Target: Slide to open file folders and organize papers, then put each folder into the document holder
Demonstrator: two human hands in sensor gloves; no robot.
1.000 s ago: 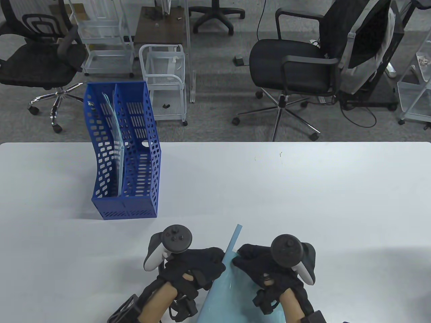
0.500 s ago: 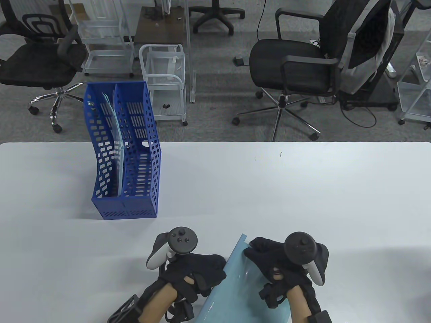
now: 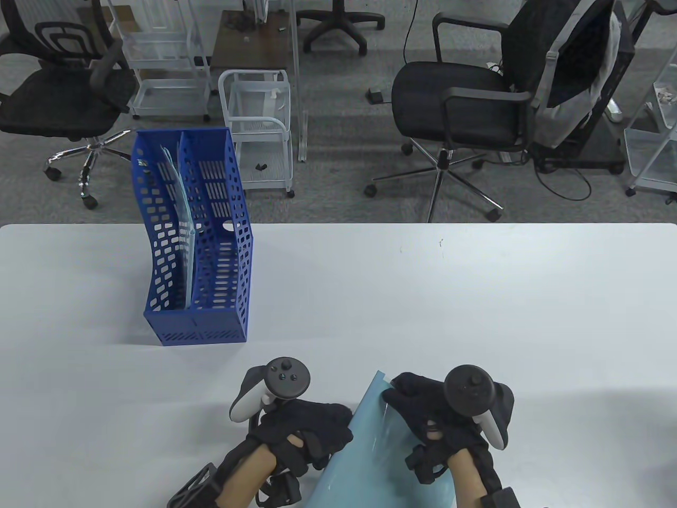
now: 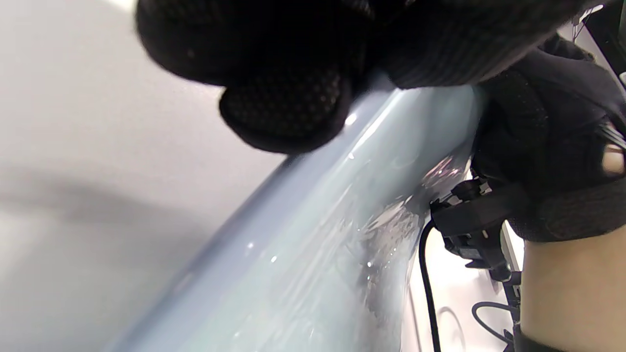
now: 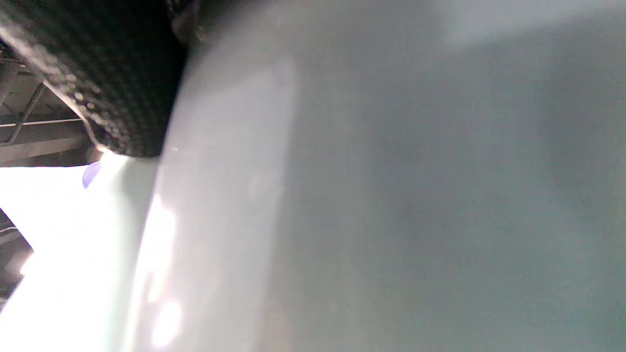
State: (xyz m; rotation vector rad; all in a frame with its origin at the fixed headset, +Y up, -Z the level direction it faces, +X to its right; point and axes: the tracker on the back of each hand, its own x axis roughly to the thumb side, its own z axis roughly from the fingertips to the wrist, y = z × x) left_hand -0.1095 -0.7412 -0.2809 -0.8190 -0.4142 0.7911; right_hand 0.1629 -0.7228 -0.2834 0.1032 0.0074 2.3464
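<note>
A light blue translucent folder (image 3: 370,460) lies tilted at the table's near edge, between my hands. My left hand (image 3: 333,423) grips its left edge; in the left wrist view the gloved fingers (image 4: 286,107) curl over the folder (image 4: 313,254). My right hand (image 3: 410,394) grips the folder's far corner from the right. The folder's surface (image 5: 391,195) fills the right wrist view, with one fingertip (image 5: 112,73) at the top left. The blue document holder (image 3: 211,296) stands at the table's left, with one pale folder (image 3: 177,196) in its left compartment.
The white table (image 3: 476,296) stretches between the holder and my hands. Beyond its far edge stand office chairs (image 3: 465,106) and white wire carts (image 3: 259,132) on the floor.
The folder has tipped from nearly edge-on to a flatter lie, showing more of its face. My right hand moved right and slightly nearer with it. The left hand barely shifted.
</note>
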